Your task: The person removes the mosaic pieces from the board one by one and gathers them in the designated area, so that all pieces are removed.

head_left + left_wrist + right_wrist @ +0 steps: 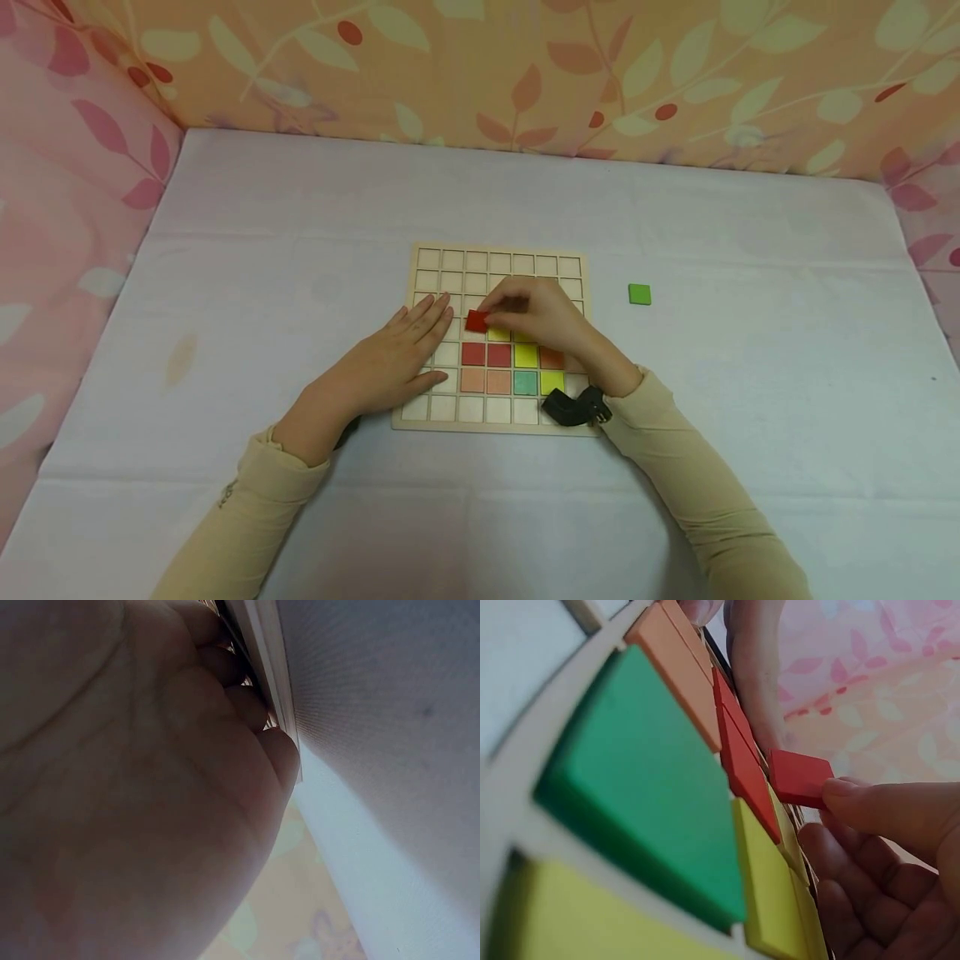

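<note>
A wooden grid board [453,261] lies on the table. My right hand [543,317] pinches a red square tile [476,321] between thumb and fingers, tilted over a cell above the row with two red tiles [498,355]. In the right wrist view the pinched red tile [801,778] is near the yellow tiles [761,877]. My left hand [390,358] rests on the board's left side with straight fingers; in the left wrist view its palm [142,787] hides most of the board. Salmon tiles [472,381], a green tile [525,383] and an orange tile [552,358] also sit in cells.
A loose bright green tile [639,294] lies right of the board on the white tablecloth [750,350]. A black wrist device [573,407] on the right wrist hangs over the board's lower right corner. Patterned curtains [450,75] border the table.
</note>
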The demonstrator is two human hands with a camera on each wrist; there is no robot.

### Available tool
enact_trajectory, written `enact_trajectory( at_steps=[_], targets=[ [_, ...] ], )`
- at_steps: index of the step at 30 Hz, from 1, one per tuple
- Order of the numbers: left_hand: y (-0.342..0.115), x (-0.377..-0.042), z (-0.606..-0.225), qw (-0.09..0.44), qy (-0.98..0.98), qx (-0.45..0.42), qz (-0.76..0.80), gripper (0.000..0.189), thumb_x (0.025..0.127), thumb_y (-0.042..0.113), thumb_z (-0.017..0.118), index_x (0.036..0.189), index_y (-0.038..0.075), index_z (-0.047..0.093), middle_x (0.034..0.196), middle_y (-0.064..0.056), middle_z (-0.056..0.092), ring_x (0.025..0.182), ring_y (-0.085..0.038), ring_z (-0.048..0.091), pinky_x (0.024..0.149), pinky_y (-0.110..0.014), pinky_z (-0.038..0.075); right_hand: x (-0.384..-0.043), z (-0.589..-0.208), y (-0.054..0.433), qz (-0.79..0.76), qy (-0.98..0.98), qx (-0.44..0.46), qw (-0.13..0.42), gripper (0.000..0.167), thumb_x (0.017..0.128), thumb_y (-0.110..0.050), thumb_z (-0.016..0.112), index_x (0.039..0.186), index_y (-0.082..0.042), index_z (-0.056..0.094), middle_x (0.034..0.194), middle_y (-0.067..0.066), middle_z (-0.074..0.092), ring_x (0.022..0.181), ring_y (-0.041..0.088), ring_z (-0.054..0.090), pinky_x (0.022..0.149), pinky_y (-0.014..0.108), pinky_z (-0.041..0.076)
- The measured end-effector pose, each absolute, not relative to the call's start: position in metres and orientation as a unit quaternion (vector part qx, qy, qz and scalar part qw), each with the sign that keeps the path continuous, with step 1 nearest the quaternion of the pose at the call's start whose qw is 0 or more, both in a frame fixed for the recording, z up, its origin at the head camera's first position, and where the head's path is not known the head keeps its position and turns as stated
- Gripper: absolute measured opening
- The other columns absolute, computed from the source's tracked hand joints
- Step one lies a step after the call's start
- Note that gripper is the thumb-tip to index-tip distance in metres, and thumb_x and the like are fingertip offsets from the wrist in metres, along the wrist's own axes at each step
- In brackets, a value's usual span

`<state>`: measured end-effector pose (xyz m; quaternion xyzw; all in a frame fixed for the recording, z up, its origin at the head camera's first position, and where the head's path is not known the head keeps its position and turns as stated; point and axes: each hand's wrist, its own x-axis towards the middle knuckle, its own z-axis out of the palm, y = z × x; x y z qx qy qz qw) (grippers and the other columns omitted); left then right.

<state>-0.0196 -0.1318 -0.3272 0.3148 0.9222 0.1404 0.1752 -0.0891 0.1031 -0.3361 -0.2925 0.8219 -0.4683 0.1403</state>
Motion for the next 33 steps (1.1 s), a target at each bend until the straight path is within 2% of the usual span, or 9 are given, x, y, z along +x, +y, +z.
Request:
enact_trajectory(
  at_steps=[14, 23, 33],
  targets=[
    [-0.131, -0.019, -0.329, 0.177, 0.921, 0.314, 0.146, 0.077, 0.096, 0.037, 0.052, 0.149, -0.001, 0.010, 0.157, -0.014, -0.001, 0.144, -0.027, -0.003, 0.115, -0.045, 0.006, -0.093, -0.332, 0.113, -0.522, 0.799, -0.242, 0.176, 0.012, 0.083, -0.002, 0.071, 0.095, -0.001, 0.072, 0.089, 0.008, 0.069, 0.080, 0.017, 0.064, 0.075, 0.026, 0.052],
    [-0.131, -0.018, -0.329, 0.178, 0.922, 0.312, 0.145, 0.077, 0.097, 0.036, 0.052, 0.149, -0.001, 0.010, 0.157, -0.014, -0.002, 0.144, -0.027, -0.002, 0.115, -0.044, 0.006, -0.091, -0.332, 0.127, -0.545, 0.793, -0.179, 0.205, 0.013, 0.083, -0.005, 0.072, 0.095, -0.001, 0.072, 0.091, 0.008, 0.069, 0.078, 0.017, 0.063, 0.068, 0.023, 0.051],
    [-0.131, -0.018, -0.329, 0.179, 0.921, 0.314, 0.145, 0.076, 0.097, 0.035, 0.052, 0.149, -0.002, 0.010, 0.157, -0.015, -0.001, 0.144, -0.028, -0.002, 0.115, -0.044, 0.006, -0.085, -0.330, 0.144, -0.583, 0.772, -0.140, 0.212, 0.016, 0.082, -0.003, 0.073, 0.096, 0.004, 0.071, 0.084, 0.009, 0.069, 0.067, 0.017, 0.059, 0.058, 0.022, 0.049]
  ],
)
